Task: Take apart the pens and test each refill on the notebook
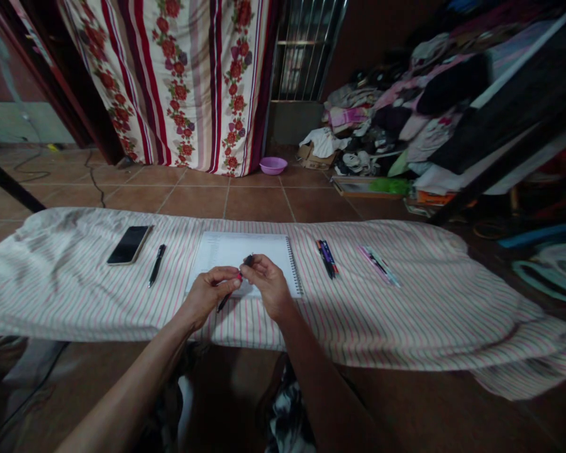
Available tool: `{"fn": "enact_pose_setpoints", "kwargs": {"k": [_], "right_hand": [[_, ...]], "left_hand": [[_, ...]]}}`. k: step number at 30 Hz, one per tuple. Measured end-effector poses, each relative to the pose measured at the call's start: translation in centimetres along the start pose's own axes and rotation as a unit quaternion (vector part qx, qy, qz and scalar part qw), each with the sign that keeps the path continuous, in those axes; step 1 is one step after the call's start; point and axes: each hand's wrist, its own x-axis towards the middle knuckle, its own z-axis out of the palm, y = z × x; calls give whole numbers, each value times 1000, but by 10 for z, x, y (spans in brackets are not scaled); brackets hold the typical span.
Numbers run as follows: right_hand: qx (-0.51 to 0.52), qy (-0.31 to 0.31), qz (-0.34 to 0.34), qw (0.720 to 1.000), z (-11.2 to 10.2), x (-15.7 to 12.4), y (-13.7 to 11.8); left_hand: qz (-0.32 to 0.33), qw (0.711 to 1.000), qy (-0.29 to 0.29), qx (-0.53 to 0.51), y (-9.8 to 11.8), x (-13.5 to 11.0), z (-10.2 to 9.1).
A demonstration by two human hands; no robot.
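Observation:
Above a spiral notebook (217, 251), both hands are closed on a dark marker pen (223, 302) with a pink part near its middle. My left hand (208, 289) pinches the barrel by the pink part, and the barrel's dark end slants down to the left below the fingers. My right hand (270, 283) pinches the black upper end (249, 259), which looks like a cap. Whether the cap is on or apart is hidden by the fingers. The notebook lies open at a pale page, its wire binding on the right.
A striped cloth (405, 314) covers the surface. A phone (129, 245) and a black pen (157, 266) lie left of the notebook. Right of it are several dark pens (327, 258) and some pale pens (378, 265). A purple basin (273, 165) stands on the floor beyond.

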Motion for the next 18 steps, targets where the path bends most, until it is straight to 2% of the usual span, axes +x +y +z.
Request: {"fn": "enact_pose_setpoints", "kwargs": {"k": [6,13,18], "right_hand": [[18,-17,1,1000,0,-3,-3],[22,-58,0,998,-5,-6,-10],[2,-46,-13,999,-7,-7,-13]], "left_hand": [[-17,999,-39,6,3,-7,8],[-16,999,-34,-38,8,-12,15],[-16,999,-37,-33,9,-14,15]]}}
